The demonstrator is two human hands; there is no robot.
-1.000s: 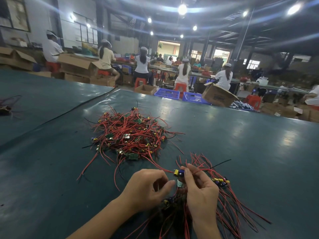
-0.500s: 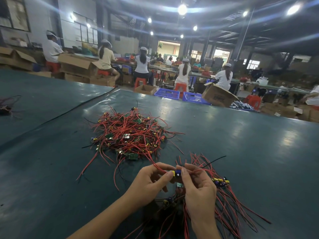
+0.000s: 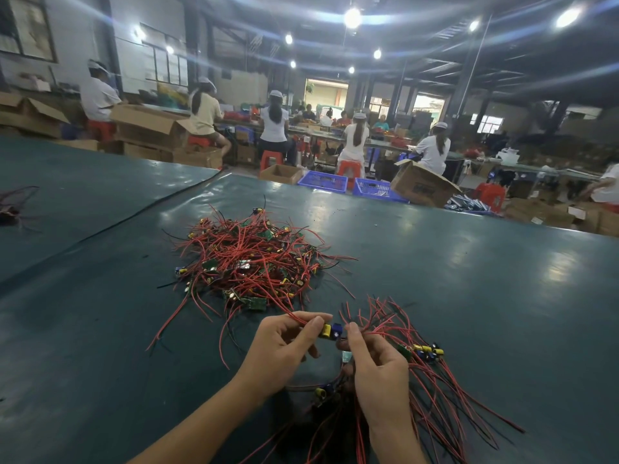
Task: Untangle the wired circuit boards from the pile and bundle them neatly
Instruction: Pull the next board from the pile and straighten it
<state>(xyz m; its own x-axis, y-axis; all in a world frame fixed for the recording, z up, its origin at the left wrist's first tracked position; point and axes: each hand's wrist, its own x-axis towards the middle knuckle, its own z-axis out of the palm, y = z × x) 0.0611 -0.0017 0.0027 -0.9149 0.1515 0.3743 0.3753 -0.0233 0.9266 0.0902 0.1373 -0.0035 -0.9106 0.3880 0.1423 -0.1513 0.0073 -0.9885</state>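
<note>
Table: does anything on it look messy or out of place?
The pile of wired boards is a tangle, red wires sticking out every way. A small clump of wires lies alone at the left edge. Nothing looks damaged.

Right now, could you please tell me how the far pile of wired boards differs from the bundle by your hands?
In the pile wires cross every way in a round heap; in the bundle they run roughly alongside one another, fanning out rightward. The pile lies farther off, the bundle nearest, partly under the right hand. Both are red-wired small boards on the dark table.
</note>
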